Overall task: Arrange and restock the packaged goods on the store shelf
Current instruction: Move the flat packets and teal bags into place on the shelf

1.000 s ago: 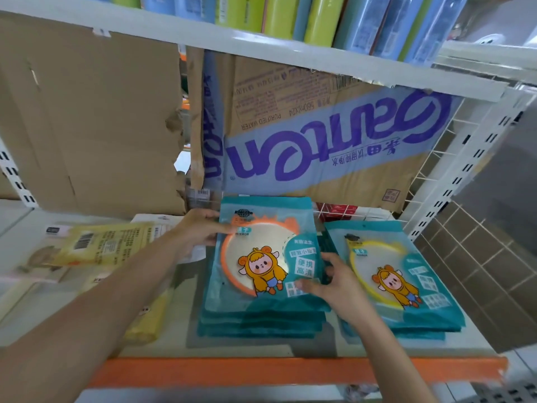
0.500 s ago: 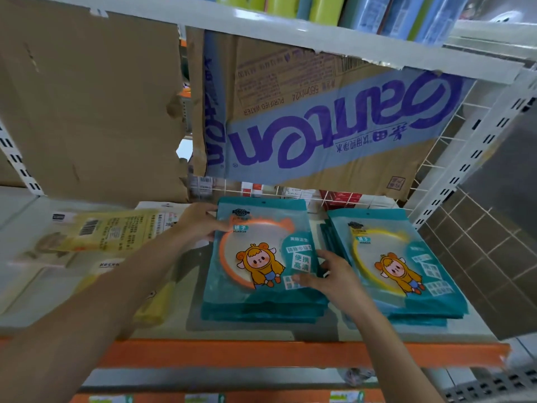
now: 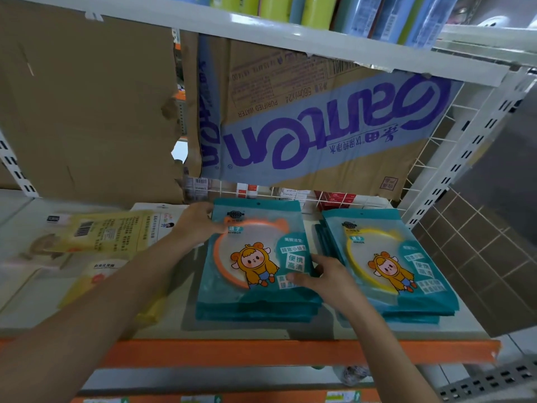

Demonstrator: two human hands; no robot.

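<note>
Hardly anything has shifted since the earlier frames: both hands keep their places on the stack of flat teal plastic mirror packets with an orange ring (image 3: 255, 257), and the stack sits as before on the white shelf board with the orange front edge (image 3: 261, 334). The left hand (image 3: 197, 225) holds the far left corner of the top packet with the thumb on its face; its other fingers are hidden behind the edge. The right hand (image 3: 325, 277) grips the near right edge, thumb laid on the print, fingers (image 3: 319, 258) bent along the side. So the stack lies between the two hands, with its long axis running front to back. Just beside it on the right lies a second stack of teal packets with a yellow ring (image 3: 386, 266). I judge that the next move is to square the held stack parallel with this neighbour. The right hand is nearer to the gap between them.
</note>
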